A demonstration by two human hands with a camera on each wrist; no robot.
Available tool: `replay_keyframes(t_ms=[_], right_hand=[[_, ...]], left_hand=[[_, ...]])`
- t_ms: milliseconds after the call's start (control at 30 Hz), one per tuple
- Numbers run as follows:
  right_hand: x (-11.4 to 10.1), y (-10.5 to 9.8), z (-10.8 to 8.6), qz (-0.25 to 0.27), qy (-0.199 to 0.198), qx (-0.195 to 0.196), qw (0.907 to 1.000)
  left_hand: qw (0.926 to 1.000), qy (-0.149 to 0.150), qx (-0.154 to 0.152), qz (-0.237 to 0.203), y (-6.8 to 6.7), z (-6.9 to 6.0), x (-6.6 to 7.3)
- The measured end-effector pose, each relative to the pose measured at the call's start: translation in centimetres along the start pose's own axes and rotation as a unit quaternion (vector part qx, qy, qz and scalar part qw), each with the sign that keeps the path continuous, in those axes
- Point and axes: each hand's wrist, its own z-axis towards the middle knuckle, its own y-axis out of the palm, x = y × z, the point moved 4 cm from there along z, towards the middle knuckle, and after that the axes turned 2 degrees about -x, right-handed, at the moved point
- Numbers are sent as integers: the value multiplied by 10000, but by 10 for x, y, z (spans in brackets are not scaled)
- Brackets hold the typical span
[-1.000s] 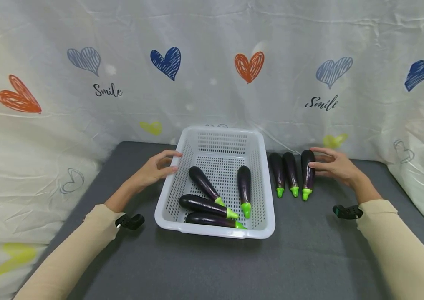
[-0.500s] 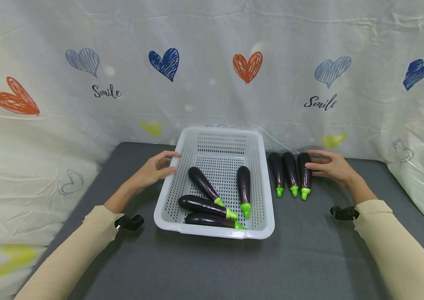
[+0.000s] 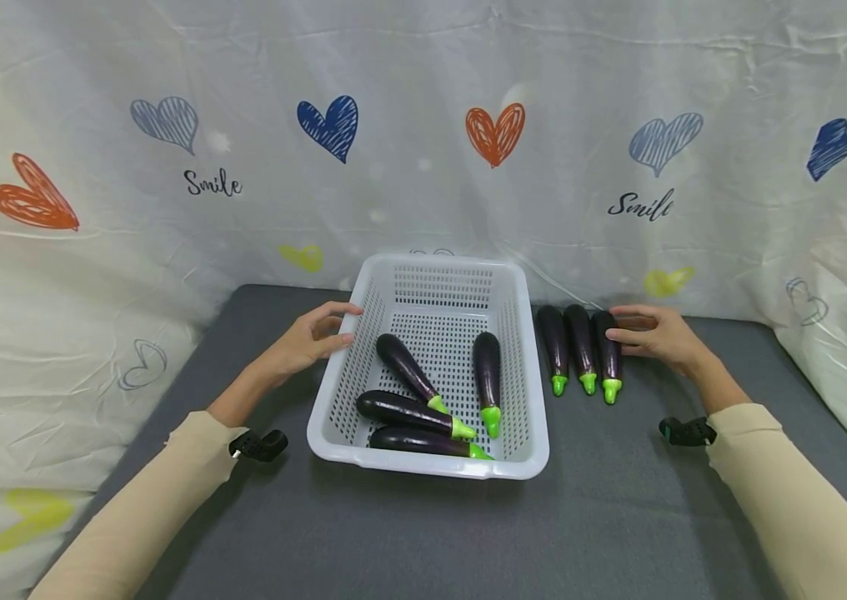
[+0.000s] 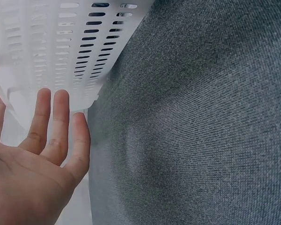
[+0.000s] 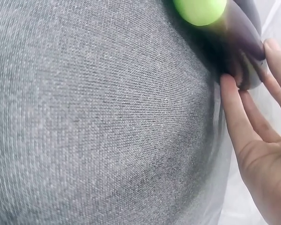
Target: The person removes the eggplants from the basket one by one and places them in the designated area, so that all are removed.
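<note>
My left hand is at the left side of a white plastic basket, its index fingertip and thumb touching the rim. In the left wrist view its extended fingers lie by the slotted wall. Four-sided and open-topped, the basket holds several dark purple eggplants with bright green stems. On the right, my right hand touches the rightmost eggplant of a row of three with its fingertips. The right wrist view has those fingers nearly straight against its side. Left of it lie the middle eggplant and the leftmost eggplant.
The dark grey tabletop runs beneath everything. A whitish curtain printed with hearts hangs behind and on both sides. A thin cord comes down the curtain near the row of eggplants.
The rightmost eggplant has shifted left with my right hand, up to the other two, then slightly nearer to me. My left hand and the basket have stayed in place.
</note>
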Motion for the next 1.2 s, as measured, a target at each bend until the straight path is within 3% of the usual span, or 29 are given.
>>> replay_keyframes(t_ms=[267, 533, 767, 967, 1200], right_hand=[[-6, -4, -2, -44, 39, 106, 9999], [-23, -15, -9, -487, -99, 378, 9980], [-41, -20, -10, -358, -404, 780, 9955], [-58, -10, -11, -126, -823, 1010, 9914], [-83, 9, -14, 259, -1380, 906, 9859]], left_hand=[[10000, 41, -46, -54, 0, 0, -1], [9999, 53, -35, -132, 0, 0, 0], [9999, 21, -14, -111, 0, 0, -2], [9999, 29, -19, -110, 0, 1, -3], [9999, 45, -12, -146, 0, 1, -3]])
